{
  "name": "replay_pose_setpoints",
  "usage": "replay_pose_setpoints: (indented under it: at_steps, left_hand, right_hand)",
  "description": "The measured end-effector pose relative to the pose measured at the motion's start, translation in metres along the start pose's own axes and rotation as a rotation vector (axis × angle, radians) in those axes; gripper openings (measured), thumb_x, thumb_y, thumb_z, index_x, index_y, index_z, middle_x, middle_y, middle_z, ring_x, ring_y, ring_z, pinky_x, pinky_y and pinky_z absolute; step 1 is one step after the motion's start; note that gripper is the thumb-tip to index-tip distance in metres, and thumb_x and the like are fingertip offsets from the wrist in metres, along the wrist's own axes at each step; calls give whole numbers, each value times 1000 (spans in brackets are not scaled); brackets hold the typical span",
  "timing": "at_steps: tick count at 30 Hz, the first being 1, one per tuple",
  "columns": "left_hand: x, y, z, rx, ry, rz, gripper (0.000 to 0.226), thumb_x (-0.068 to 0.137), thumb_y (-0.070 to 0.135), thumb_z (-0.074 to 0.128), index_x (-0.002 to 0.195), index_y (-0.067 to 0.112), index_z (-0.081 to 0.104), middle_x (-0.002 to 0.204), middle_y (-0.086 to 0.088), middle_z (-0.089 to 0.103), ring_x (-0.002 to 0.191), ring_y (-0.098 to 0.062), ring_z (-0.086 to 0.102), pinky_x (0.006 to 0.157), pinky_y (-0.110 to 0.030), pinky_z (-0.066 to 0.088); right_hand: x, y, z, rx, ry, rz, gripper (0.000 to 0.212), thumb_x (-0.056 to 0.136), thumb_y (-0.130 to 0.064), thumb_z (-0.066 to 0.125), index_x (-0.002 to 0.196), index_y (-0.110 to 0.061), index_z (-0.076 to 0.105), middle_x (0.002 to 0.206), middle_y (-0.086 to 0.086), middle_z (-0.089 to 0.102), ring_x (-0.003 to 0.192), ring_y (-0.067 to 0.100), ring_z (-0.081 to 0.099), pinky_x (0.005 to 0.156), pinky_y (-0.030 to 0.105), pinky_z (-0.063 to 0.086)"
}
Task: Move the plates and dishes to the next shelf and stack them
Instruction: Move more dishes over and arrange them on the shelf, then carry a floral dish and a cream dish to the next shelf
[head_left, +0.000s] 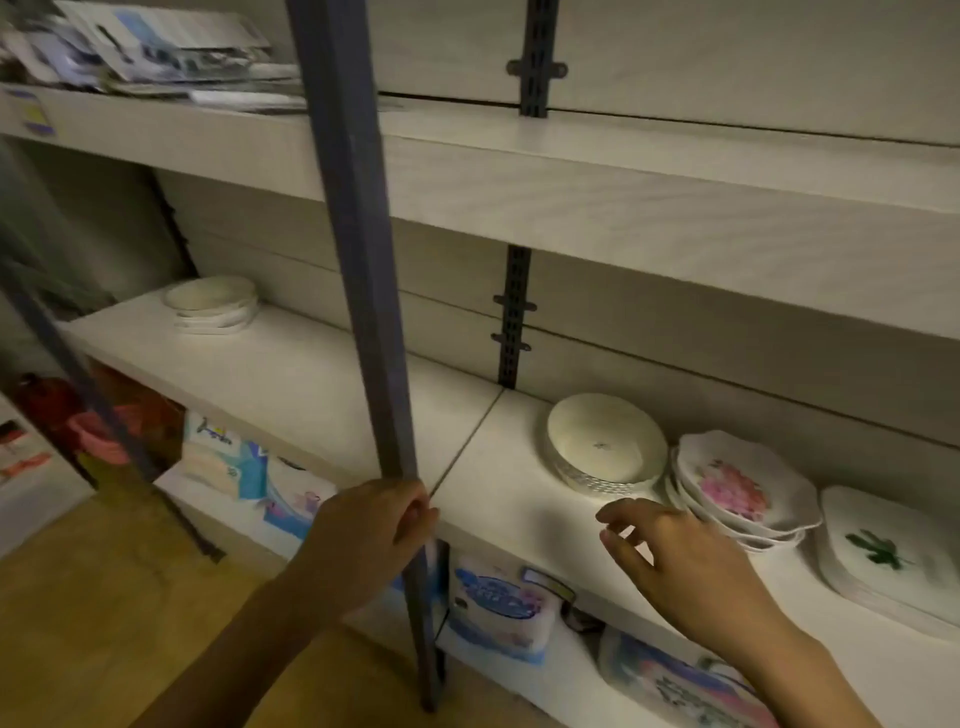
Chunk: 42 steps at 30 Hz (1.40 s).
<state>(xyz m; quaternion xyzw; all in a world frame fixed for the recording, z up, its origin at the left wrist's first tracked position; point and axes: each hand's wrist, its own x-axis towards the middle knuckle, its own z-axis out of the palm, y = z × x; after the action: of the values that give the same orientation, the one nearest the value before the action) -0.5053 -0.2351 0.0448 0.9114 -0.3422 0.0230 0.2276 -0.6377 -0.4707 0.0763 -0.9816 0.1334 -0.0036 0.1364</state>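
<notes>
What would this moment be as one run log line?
left hand grips grey metal shelf post | right hand open near round cream dish | white plate stack on left shelf section

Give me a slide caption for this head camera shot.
Left hand grips the shelf post while the open right hand hovers near the round dish beside stacked floral plates.

shelf (311, 374) | left bay: white plate stack (213, 304) | right bay: round dish (605, 444), floral plates (737, 488), square plates (883, 556)
</notes>
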Motion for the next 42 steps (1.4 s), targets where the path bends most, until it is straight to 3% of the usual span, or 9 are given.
replay_pose_setpoints:
  at_steps: [5, 9, 12, 15, 22, 27, 30, 37, 42]
  left_hand:
    - [-41, -93, -50, 64, 70, -8, 26, 88, 49, 39, 91, 27, 53, 74, 16, 51, 69, 0, 50, 55, -11, 34]
    - [-59, -177, -77, 143, 127, -35, 54, 77, 59, 21, 92, 22, 57, 83, 7, 63, 72, -9, 54, 54, -11, 30]
    - [-65, -216, -95, 196, 96, -59, 43, 83, 50, 32, 96, 18, 57, 88, 1, 66, 68, -11, 47, 52, -12, 27]
    - [-66, -255, -119, 194, 88, -82, 28, 92, 39, 43, 102, 16, 56, 97, 1, 66, 77, -11, 53, 64, -19, 41]
    - [-30, -351, -152, 178, 116, -133, 23, 91, 37, 47, 99, 18, 57, 93, 4, 67, 82, -12, 62, 70, -25, 51]
    - [15, -427, -172, 133, 97, -140, 18, 92, 33, 48, 96, 18, 56, 73, 17, 50, 71, -2, 51, 60, -9, 38]
    - [45, -468, -185, 117, 84, -163, 18, 92, 30, 47, 94, 17, 58, 68, 18, 46, 63, -2, 49, 54, -11, 33]
    - [98, -547, -197, 71, 27, -187, 14, 92, 31, 47, 88, 20, 54, 68, 14, 47, 65, -4, 49, 65, -16, 43]
    - [143, -608, -204, 49, -78, -183, 13, 93, 34, 45, 84, 26, 48, 75, 11, 53, 82, -11, 60, 82, -26, 50]
  right_hand:
    - [22, -103, 32, 21, -2, -58, 28, 95, -43, 38, 119, -40, 51, 117, -18, 61, 103, 8, 59, 73, 23, 39]
    - [39, -183, 61, 14, 21, -111, 27, 95, -41, 39, 118, -36, 51, 120, -13, 61, 103, 11, 60, 77, 26, 46]
    - [49, -228, 73, -1, 60, -147, 28, 95, -41, 38, 118, -33, 52, 120, -10, 60, 104, 13, 61, 73, 26, 44]
    - [72, -275, 85, 5, 65, -157, 32, 95, -42, 38, 123, -33, 50, 122, -11, 60, 106, 13, 61, 79, 29, 49]
    - [157, -343, 120, -8, 55, -184, 31, 95, -42, 36, 121, -31, 51, 122, -10, 60, 103, 13, 61, 82, 30, 50]
    - [244, -382, 143, 2, 70, -173, 32, 96, -40, 37, 121, -30, 53, 121, -9, 61, 102, 13, 61, 81, 29, 50]
    - [295, -405, 155, 5, 76, -133, 30, 96, -38, 36, 118, -28, 55, 117, -8, 63, 98, 14, 62, 70, 24, 45]
    - [390, -452, 184, -38, 51, -59, 29, 96, -32, 37, 111, -23, 60, 109, -2, 66, 91, 18, 63, 65, 24, 41]
    - [449, -487, 198, -27, 33, 52, 30, 96, -29, 34, 105, -19, 61, 108, 3, 66, 89, 25, 62, 66, 28, 39]
